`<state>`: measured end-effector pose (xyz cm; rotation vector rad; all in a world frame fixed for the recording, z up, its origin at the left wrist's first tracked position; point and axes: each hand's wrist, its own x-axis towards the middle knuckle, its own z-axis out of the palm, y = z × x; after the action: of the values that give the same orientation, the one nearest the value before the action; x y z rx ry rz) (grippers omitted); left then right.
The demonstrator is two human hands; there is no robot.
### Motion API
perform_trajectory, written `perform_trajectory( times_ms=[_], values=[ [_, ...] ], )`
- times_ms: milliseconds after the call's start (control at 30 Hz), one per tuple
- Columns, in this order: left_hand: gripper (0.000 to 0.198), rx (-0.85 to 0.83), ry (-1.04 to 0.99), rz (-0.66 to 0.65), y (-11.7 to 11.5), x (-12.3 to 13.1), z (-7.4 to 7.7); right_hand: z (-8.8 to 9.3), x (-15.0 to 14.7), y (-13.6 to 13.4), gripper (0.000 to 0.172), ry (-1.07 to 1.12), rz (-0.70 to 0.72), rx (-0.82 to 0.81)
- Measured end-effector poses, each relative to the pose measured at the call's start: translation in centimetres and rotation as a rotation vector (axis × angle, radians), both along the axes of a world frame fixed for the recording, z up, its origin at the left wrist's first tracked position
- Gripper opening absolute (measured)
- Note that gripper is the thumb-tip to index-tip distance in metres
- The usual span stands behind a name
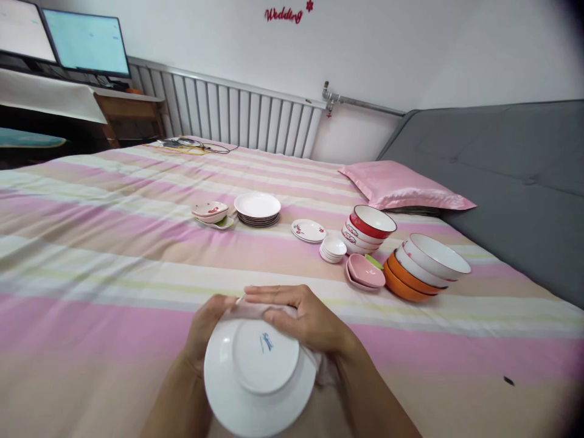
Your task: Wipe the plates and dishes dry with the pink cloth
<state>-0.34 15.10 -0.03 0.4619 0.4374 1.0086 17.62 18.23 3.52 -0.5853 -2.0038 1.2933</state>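
Note:
A white plate (237, 401) is held up close to me, its underside with a blue maker's mark facing me. My left hand (205, 331) grips the plate's left edge, with the thumb near the top rim. A pale cloth (326, 371) is bunched in my right hand (310, 316), which presses it over the plate's upper right rim. Part of the cloth hangs down behind the plate on the right. The fingers of my left hand are mostly hidden behind the plate.
Ahead on the striped bedsheet (137, 261) stand a stack of plates (258, 205), leaf-shaped dishes (210, 211), floral plates (309, 230), small white dishes (333, 248), pink dishes (365, 272), red-and-white bowls (371, 225) and orange-and-white bowls (413, 283). A pink pillow (406, 185) lies behind; cables (191, 145) lie far left.

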Motion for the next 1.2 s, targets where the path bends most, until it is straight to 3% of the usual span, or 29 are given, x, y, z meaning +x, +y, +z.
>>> perform_trajectory(
  times_ms=[67,167,233,300,433,633,767,900,1200],
  values=[
    [0.053,0.0,-0.123,0.045,0.4,0.4,0.3,-0.8,-0.5,0.6,0.032,0.083,-0.17,-0.076],
    [0.066,0.023,-0.253,0.12,0.5,1.4,0.4,-2.4,-1.6,1.2,0.038,0.222,-0.594,-0.125],
    [0.072,0.038,-0.26,0.205,0.6,2.5,0.3,-3.3,-2.5,1.1,0.042,0.227,-0.825,-0.047],
    [0.065,0.037,-0.18,0.339,0.7,3.5,0.2,-4.0,-3.4,0.6,0.042,0.168,-0.921,0.115],
    [0.042,-0.062,0.104,0.626,1.1,4.7,0.4,-4.5,-4.7,-0.7,0.045,0.021,-0.891,0.436],
    [0.032,-0.141,0.115,0.747,1.2,4.4,0.8,-5.1,-5.2,-1.4,0.053,-0.02,-0.8,0.771],
    [0.036,-0.123,0.117,0.845,1.2,4.1,1.0,-5.3,-5.3,-1.3,0.055,-0.041,-0.743,0.798],
    [0.038,-0.128,0.044,0.831,1.3,3.9,1.2,-5.2,-5.1,-1.0,0.051,-0.098,-0.675,0.767],
    [0.043,-0.081,0.026,0.823,1.5,3.7,0.8,-4.6,-4.9,-1.3,0.051,-0.256,-0.8,0.714]
  ],
)
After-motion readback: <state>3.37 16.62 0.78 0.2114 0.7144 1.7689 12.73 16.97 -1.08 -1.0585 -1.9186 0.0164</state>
